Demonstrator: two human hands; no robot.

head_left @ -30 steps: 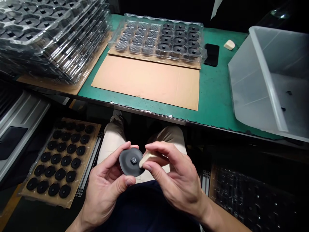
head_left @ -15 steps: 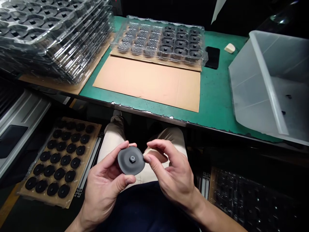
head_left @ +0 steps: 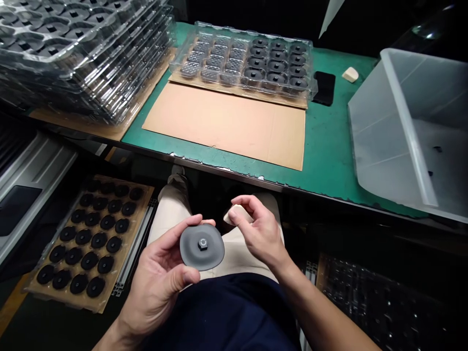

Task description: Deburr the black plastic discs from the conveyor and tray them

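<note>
Far left on the bench: stack of clear blister trays (head_left: 80, 53), dark parts visible in the pockets. Below it, near left on the floor: cardboard tray (head_left: 89, 241) with rows of black discs.

Left hand (head_left: 161, 280) is over the lap, fingers curled round a dark grey disc (head_left: 202, 247). Thumb sits on the near edge, fingertips on the far edge, and the face with a small hex nut at centre points up at the camera.

Right hand (head_left: 258, 234) is just right of the disc, not touching it, pinching a small beige block (head_left: 234, 214) between thumb and forefinger.

Centre of the green bench (head_left: 325, 146): flat cardboard sheet (head_left: 226, 122), and beyond it a clear tray (head_left: 243, 61) with its right half filled with black discs. Right of that: black phone (head_left: 323, 87), another beige block (head_left: 350, 74), then a translucent bin (head_left: 409, 126) at the far right.
</note>
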